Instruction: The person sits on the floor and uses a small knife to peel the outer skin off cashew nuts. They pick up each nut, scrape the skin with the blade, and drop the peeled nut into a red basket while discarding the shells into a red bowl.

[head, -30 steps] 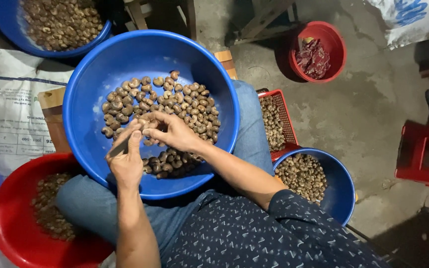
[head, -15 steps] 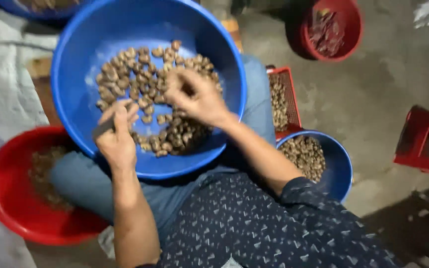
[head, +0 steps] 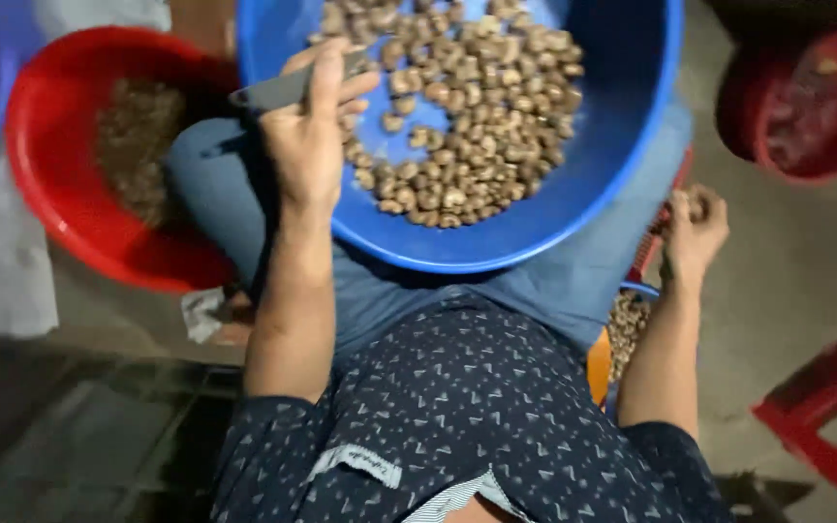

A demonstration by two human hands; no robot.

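Both hands are apart now: half a second ago they worked together over the nuts, and since then my right hand (head: 695, 232) has swung out past the basin's rim, down to my right side. It is curled shut, apparently around a small nut, though blur keeps me from being sure. My left hand (head: 310, 136) stays at the near-left rim of the big blue basin (head: 535, 232) on my lap, clenched around a small grey knife (head: 288, 89) whose blade points left, away from the nuts. Brown nuts (head: 467, 126) lie heaped in the basin just right of that hand. Below my right hand, a smaller blue bowl of nuts (head: 627, 324) peeks out beside my leg. To the left of my left hand sits a red basin (head: 79, 223) holding darker scraps. I judge one nut has just been finished and carried off to the side.
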